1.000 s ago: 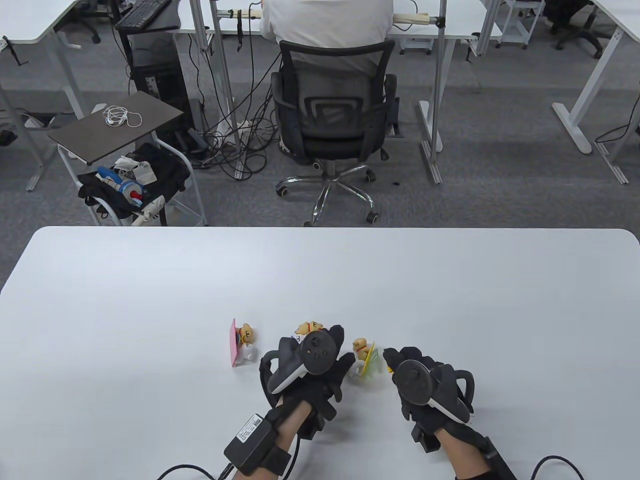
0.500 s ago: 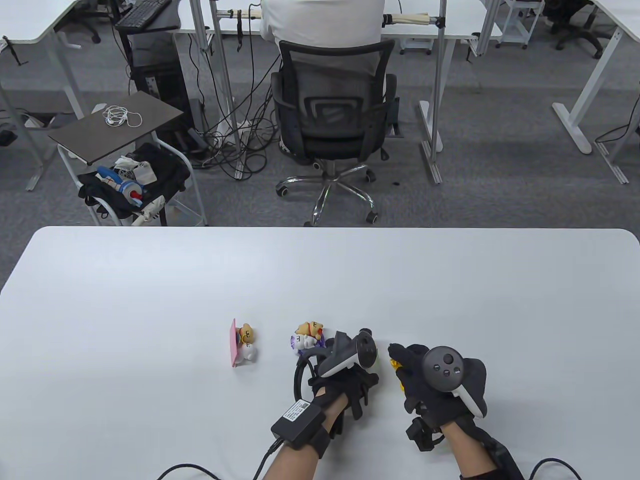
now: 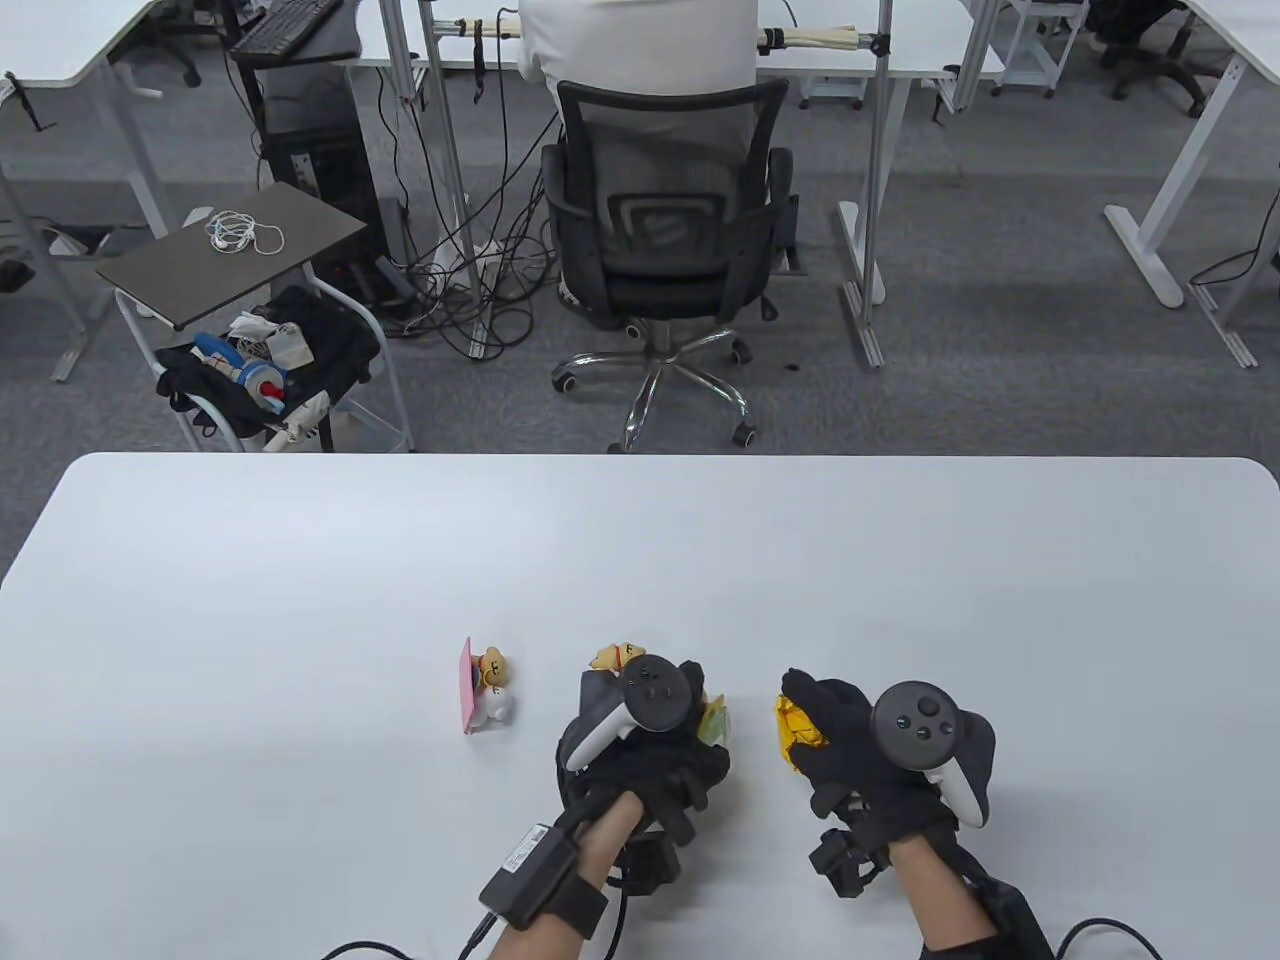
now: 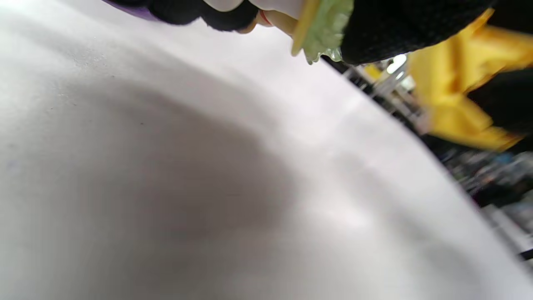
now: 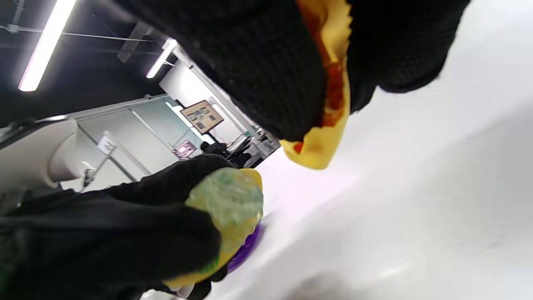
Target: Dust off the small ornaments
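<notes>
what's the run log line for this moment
left hand: holds green ornament | right hand: holds yellow cloth | cloth apart from ornament | pink ornament: on table

On the bench [image 3: 300,560], our left hand [image 3: 640,750] grips the green ornament [image 3: 714,722]; right hand [image 3: 870,760] beside it holds a yellow cloth [image 3: 795,725]; pink ornament [image 3: 482,686] left.

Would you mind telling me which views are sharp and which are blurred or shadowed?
Table view: sharp, evenly lit, edges bowed by the wide lens. Left wrist view: soft, a broad shadow on the table. Right wrist view: the yellow cloth and right hand too close to focus.
</notes>
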The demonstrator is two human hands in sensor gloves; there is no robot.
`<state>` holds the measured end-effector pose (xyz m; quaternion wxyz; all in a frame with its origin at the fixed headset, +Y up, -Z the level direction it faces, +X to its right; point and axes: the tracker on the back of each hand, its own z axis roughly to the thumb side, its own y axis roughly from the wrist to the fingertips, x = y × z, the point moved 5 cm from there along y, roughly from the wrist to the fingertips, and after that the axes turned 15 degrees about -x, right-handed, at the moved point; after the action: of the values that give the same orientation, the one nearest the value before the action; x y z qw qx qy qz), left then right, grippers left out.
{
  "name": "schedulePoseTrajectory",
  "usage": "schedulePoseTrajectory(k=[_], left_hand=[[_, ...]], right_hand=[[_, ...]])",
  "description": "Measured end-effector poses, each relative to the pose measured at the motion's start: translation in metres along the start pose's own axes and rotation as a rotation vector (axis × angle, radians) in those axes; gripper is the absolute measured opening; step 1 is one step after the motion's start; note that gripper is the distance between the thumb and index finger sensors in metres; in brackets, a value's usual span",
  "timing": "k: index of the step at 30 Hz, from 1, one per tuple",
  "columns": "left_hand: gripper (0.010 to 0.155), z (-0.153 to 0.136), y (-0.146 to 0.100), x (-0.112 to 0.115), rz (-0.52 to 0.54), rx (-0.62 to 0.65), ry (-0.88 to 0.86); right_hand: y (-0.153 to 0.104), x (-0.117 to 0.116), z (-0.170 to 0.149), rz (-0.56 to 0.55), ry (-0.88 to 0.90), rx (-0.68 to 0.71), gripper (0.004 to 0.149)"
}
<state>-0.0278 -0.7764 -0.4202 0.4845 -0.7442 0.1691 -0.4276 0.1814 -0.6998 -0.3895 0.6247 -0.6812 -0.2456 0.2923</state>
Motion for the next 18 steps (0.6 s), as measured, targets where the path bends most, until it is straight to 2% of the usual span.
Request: schedulePoseTrajectory(k=[4,6,8,10,13,15,18], left_hand=[[0.084,-0.012,-0.019,-0.016,-0.028,0.082,-0.269],[0.081,-0.017,-0.027,-0.025,-0.005,0.105,-0.354],[0.077,-0.022,-0.035,-0.036,0.075,0.137,-0.399],[0.076,-0.027,-0.039,-0.042,0.127,0.149,-0.455],[0.075,-0.033,-0.040,-0.042,0.129,0.156,-0.478],[0.073,-0.041,-0.040,-0.043,0.141,0.163,-0.540],[0.070,-0.047,-0.039,-0.042,0.108,0.177,-0.608]], right_hand=[[-0.008,-0.001,0.021,-0.020,0.042,0.120,0.062],[-0.010,0.000,0.034,-0.075,0.103,0.172,0.060],[-0.010,0.001,0.045,-0.100,0.200,0.200,0.060],[-0.010,-0.006,0.053,-0.061,0.323,0.220,0.060],[-0.012,-0.019,0.062,-0.004,0.457,0.225,0.058],[-0.013,-0.028,0.065,-0.016,0.400,0.254,0.052],[-0.017,-0.040,0.070,-0.019,0.147,0.308,0.051]])
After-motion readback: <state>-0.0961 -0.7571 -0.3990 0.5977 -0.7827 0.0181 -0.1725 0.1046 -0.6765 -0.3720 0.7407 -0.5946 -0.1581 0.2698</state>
